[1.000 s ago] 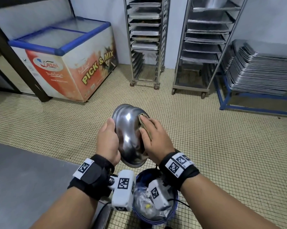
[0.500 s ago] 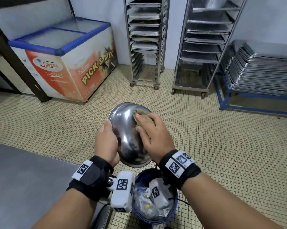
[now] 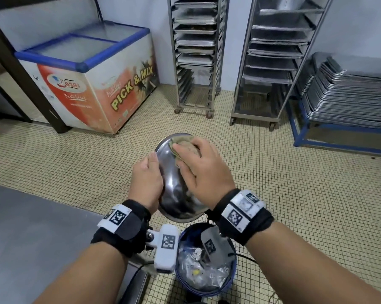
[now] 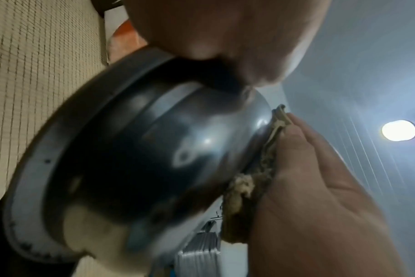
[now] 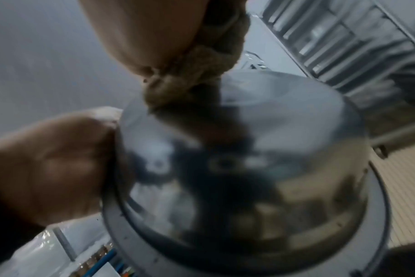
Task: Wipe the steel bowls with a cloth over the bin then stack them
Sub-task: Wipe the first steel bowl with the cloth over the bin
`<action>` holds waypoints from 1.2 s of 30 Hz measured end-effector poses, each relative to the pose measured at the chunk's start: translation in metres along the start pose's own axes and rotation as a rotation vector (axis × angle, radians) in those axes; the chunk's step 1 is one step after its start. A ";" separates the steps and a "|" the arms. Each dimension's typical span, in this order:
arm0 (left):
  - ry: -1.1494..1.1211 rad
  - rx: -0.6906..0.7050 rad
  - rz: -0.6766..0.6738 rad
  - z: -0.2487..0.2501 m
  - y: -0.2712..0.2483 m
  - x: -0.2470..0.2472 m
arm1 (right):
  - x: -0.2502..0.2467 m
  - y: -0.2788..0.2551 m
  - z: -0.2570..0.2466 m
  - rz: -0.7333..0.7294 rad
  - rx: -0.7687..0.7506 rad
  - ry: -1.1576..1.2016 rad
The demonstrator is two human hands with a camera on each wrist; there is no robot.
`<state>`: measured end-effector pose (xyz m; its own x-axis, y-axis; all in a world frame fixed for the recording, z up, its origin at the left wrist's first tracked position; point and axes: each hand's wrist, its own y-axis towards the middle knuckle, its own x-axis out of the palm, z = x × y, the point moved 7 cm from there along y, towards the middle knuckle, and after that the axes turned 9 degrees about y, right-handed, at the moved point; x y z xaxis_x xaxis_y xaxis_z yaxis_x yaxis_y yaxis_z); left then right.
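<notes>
2 hands busy over blue bin [image 3: 186, 279]: left hand [image 3: 147, 181] grips rim of upturned steel bowl [image 3: 174, 194], right hand [image 3: 203, 172] presses beige cloth [image 3: 183, 143] onto bowl's outside.

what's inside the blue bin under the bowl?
The blue bin holds crumpled clear plastic and foil-like scraps, with a small yellow bit. The wrist cameras, right hand and steel bowl hide part of its opening; the bottom is not visible.

Steel bowl [image 3: 174, 189] between left hand [image 3: 146, 179] and right hand [image 3: 203, 170] | cloth [image 3: 185, 144] on bowl | bin [image 3: 207, 279] below | chest freezer [image 3: 93, 84] behind left | tray racks [image 3: 196, 51] behind
</notes>
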<state>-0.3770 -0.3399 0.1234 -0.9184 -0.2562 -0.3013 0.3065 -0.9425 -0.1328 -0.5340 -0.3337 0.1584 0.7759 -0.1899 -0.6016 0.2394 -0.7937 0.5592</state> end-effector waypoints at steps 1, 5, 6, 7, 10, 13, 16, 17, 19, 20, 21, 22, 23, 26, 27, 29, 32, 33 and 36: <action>-0.005 0.020 -0.004 0.003 0.000 0.000 | 0.002 0.005 0.000 -0.007 -0.011 -0.052; 0.044 0.121 -0.032 0.014 -0.001 -0.007 | -0.014 0.023 0.023 0.043 0.137 -0.042; 0.047 0.151 -0.024 0.016 -0.002 -0.010 | -0.018 0.026 0.032 0.043 0.208 0.010; 0.037 0.180 -0.010 0.019 -0.002 -0.014 | -0.022 0.028 0.043 0.047 0.301 0.098; -0.051 0.192 0.053 0.021 0.001 -0.026 | -0.026 0.013 0.077 0.059 0.646 0.451; -0.181 0.078 0.093 0.016 0.006 -0.033 | -0.009 -0.015 0.088 0.026 0.821 0.575; -0.306 -0.019 0.163 0.005 0.010 -0.038 | 0.016 -0.045 0.090 0.116 0.970 0.872; -0.324 -0.046 0.190 0.000 0.012 -0.040 | 0.023 -0.054 0.089 0.110 1.013 0.948; -0.363 -0.087 0.220 -0.007 0.014 -0.042 | 0.030 -0.064 0.085 0.088 1.044 1.001; -0.368 -0.098 0.222 -0.010 0.016 -0.042 | 0.026 -0.064 0.082 0.110 1.032 0.996; -0.365 -0.108 0.212 -0.011 0.017 -0.040 | 0.017 -0.059 0.078 0.141 0.987 0.954; -0.359 -0.116 0.194 -0.013 0.017 -0.036 | 0.005 -0.049 0.072 0.162 0.905 0.868; -0.352 -0.112 0.176 -0.012 0.016 -0.031 | -0.007 -0.038 0.063 0.177 0.791 0.753; -0.324 -0.108 0.103 -0.008 0.011 -0.009 | -0.024 -0.003 0.019 0.128 0.347 0.349; -0.330 -0.118 0.082 -0.008 0.010 -0.003 | -0.019 0.002 0.002 0.069 0.191 0.222; -0.379 -0.141 0.053 -0.006 0.007 0.004 | 0.000 -0.002 -0.018 -0.027 -0.020 0.041; -0.498 -0.221 0.042 -0.010 0.009 0.000 | 0.004 -0.017 -0.004 -0.010 0.044 -0.035; -0.525 -0.246 0.060 -0.014 0.012 -0.005 | 0.001 -0.022 0.006 0.006 0.089 -0.029; -0.560 -0.280 0.059 -0.019 0.013 -0.012 | -0.001 -0.041 0.044 0.028 0.251 0.076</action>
<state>-0.3572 -0.3447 0.1079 -0.8661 -0.4513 0.2148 0.3450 -0.8508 -0.3965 -0.5700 -0.3263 0.1110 0.8239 -0.1772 -0.5383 0.0725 -0.9091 0.4103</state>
